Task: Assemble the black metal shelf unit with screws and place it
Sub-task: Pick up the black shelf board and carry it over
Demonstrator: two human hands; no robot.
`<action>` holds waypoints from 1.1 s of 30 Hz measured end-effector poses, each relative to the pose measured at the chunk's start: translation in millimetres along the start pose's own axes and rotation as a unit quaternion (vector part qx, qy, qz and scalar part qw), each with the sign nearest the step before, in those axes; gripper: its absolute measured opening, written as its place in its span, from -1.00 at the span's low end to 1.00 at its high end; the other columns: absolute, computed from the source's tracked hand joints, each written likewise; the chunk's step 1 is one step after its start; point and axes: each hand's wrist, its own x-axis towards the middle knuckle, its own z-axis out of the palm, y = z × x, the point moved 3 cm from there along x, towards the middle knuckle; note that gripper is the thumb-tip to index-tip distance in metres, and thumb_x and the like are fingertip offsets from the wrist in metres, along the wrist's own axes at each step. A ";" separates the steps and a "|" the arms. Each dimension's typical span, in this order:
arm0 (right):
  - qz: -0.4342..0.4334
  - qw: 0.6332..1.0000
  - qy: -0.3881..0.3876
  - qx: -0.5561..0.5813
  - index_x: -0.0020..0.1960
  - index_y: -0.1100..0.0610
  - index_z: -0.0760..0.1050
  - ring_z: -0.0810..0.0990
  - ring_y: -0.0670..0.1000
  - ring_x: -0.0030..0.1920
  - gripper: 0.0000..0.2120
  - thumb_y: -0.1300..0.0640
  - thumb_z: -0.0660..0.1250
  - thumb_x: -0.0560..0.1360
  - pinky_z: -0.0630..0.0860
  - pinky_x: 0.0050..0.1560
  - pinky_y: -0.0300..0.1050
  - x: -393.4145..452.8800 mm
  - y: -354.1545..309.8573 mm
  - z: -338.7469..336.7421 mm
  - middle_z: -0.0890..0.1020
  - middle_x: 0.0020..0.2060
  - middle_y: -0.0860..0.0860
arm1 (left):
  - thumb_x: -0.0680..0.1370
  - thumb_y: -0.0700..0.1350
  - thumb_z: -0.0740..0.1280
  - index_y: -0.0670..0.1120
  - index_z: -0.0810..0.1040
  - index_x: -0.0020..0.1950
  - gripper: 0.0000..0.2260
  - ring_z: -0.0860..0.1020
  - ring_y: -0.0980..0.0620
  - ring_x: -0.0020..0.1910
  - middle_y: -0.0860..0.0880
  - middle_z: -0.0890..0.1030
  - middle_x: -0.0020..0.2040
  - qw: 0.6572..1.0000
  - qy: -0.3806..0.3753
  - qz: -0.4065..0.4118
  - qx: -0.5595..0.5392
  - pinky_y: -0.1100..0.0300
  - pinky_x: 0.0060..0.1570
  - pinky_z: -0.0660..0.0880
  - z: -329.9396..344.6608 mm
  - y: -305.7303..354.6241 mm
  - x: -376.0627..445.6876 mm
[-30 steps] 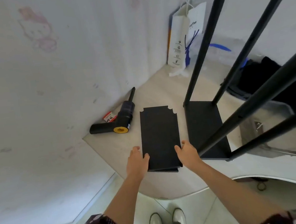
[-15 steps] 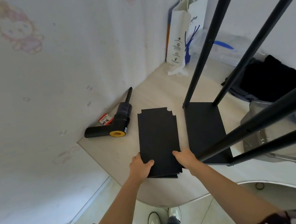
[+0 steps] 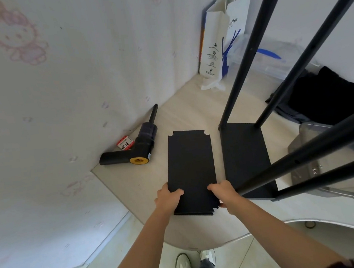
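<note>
**Two hands now grip the loose shelf panel at its near end**

Two hands hold the near end of the loose black panel (image 3: 191, 171), which lies flat on the pale desk (image 3: 133, 187) close to its curved front edge. The left hand (image 3: 167, 198) takes the near left corner, with the thumb curled on top of the panel and the other fingers hidden under the edge. The right hand (image 3: 224, 194) takes the near right corner in the same way, thumb on top; how its lower fingers lie I cannot tell. One second ago both hands were only resting beside the panel edges; since then the thumbs have come over the top surface, so the grasp looks closed now. The panel itself has not clearly left the desk. I judge that the person is about to lift it and bring it toward the frame.

Just to the right, apart from the panel, stands the shelf frame (image 3: 245, 157), with one panel already fixed at the bottom between four black posts (image 3: 244, 56) that rise toward the camera. To the left, near the wall, lies the electric screwdriver (image 3: 140, 147), untouched, with a small red box (image 3: 125, 143) beside it. Farther back a white paper bag (image 3: 217, 43) leans in the corner.
</note>
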 end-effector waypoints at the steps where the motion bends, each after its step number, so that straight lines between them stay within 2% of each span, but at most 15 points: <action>1: 0.000 1.000 -0.004 0.014 0.11 0.16 0.32 0.49 0.05 -0.02 -0.80 0.19 0.30 0.55 0.54 0.10 0.08 -0.4 -0.6 -0.3 0.49 -0.01 0.10 | 0.59 -0.04 0.34 -0.06 0.34 0.50 -0.51 0.40 -0.19 0.37 -0.11 0.43 0.39 1.000 0.001 -0.009 -0.020 -0.18 0.39 0.39 -0.7 0.8 0.2; 3: -0.001 1.000 -0.005 0.028 0.07 0.13 0.30 0.42 -0.02 -0.14 -0.79 0.17 0.32 0.56 0.42 -0.02 0.00 -0.6 -0.5 -1.1 0.44 -0.10 0.03 | 0.58 -0.03 0.36 -0.08 0.38 0.47 -0.53 0.40 -0.20 0.37 -0.12 0.44 0.38 0.999 0.006 -0.020 -0.043 -0.17 0.39 0.39 -2.2 2.2 0.2; 5: -0.010 1.000 -0.004 0.024 0.08 0.13 0.30 0.41 -0.02 -0.14 -0.78 0.14 0.33 0.56 0.37 -0.04 -0.03 -0.5 -0.2 -1.4 0.44 -0.08 0.02 | 0.58 -0.01 0.37 -0.10 0.44 0.41 -0.58 0.42 -0.19 0.35 -0.13 0.46 0.35 0.998 0.015 -0.023 -0.055 -0.17 0.37 0.42 -4.1 3.1 -1.1; 9: -0.023 0.999 -0.018 0.034 0.13 0.13 0.33 0.47 0.09 0.08 -0.79 0.15 0.33 0.57 0.51 0.03 0.08 -4.6 -0.5 -2.5 0.48 0.09 0.09 | 0.58 0.04 0.38 -0.10 0.49 0.33 -0.62 0.45 -0.19 0.31 -0.13 0.50 0.31 0.997 0.035 -0.021 -0.063 -0.16 0.33 0.46 -12.3 4.9 -6.1; 13: -0.040 0.997 -0.032 0.050 0.05 0.06 0.33 0.51 0.08 0.07 -0.84 0.18 0.32 0.58 0.57 -0.09 0.06 -11.1 -1.8 -3.5 0.49 0.13 0.10 | 0.57 0.05 0.42 -0.12 0.39 0.42 -0.51 0.50 -0.16 0.25 -0.14 0.46 0.33 0.995 0.056 -0.012 -0.085 -0.14 0.28 0.51 -20.8 6.8 -9.6; 16: -0.065 0.997 -0.013 0.034 0.17 0.08 0.32 0.51 0.10 0.11 -0.76 0.15 0.33 0.58 0.59 0.10 0.12 -14.6 -0.7 -3.5 0.44 0.19 0.10 | 0.57 0.06 0.42 -0.12 0.36 0.40 -0.50 0.52 -0.13 0.21 -0.14 0.45 0.33 0.993 0.055 0.000 -0.101 -0.08 0.23 0.54 -22.4 10.1 -13.1; 19: -0.080 0.996 0.000 0.027 0.22 0.05 0.30 0.51 0.10 0.13 -0.72 0.09 0.33 0.59 0.58 0.17 0.10 -18.8 0.8 -2.6 0.41 0.24 0.11 | 0.58 0.08 0.39 -0.09 0.35 0.37 -0.54 0.55 -0.05 0.10 -0.11 0.48 0.29 0.994 0.044 0.008 -0.100 0.08 -0.02 0.57 -23.8 13.1 -18.2; 22: -0.092 0.995 0.010 0.025 0.25 0.01 0.29 0.49 0.07 0.13 -0.69 0.03 0.33 0.59 0.57 0.08 -0.03 -23.4 -2.0 -0.4 0.40 0.27 0.09 | 0.60 0.08 0.37 -0.07 0.33 0.36 -0.56 0.54 0.04 -0.04 -0.03 0.53 0.15 0.992 0.026 0.016 -0.126 0.17 -0.20 0.52 -27.0 13.9 -22.9; 24: -0.103 0.994 0.016 0.017 0.31 0.00 0.27 0.46 0.06 0.14 -0.62 0.01 0.34 0.58 0.51 0.03 -0.10 -25.8 -4.4 1.2 0.40 0.27 0.07 | 0.60 0.07 0.37 -0.08 0.32 0.40 -0.54 0.57 0.01 -0.02 -0.01 0.54 0.09 0.990 0.016 0.015 -0.137 0.13 -0.14 0.57 -30.3 13.7 -24.7; 27: -0.124 0.992 0.012 0.030 0.39 0.01 0.24 0.48 -0.05 0.00 -0.55 0.00 0.33 0.59 0.50 -0.17 -0.26 -33.6 -4.8 5.7 0.46 0.12 -0.04 | 0.59 0.08 0.37 -0.08 0.32 0.43 -0.51 0.58 -0.08 0.12 -0.09 0.54 0.22 0.990 0.015 0.012 -0.143 0.02 0.10 0.59 -36.2 10.4 -28.5; 30: -0.140 0.989 0.012 0.041 0.39 -0.01 0.26 0.52 -0.11 -0.07 -0.57 -0.02 0.31 0.59 0.47 -0.29 -0.33 -46.6 1.3 10.1 0.49 0.03 -0.09 | 0.59 0.07 0.38 -0.09 0.35 0.39 -0.54 0.58 -0.04 0.06 -0.07 0.56 0.18 0.989 0.016 0.021 -0.148 0.08 0.05 0.59 -43.0 2.5 -33.9; 33: -0.148 0.987 0.000 0.070 0.34 -0.04 0.26 0.58 -0.11 -0.07 -0.63 -0.01 0.31 0.60 0.51 -0.36 -0.38 -63.0 11.3 14.5 0.55 -0.01 -0.10 | 0.59 0.06 0.38 -0.10 0.37 0.35 -0.57 0.59 -0.07 0.11 -0.09 0.57 0.19 0.987 0.015 0.033 -0.154 -0.03 0.19 0.58 -47.6 -9.1 -41.2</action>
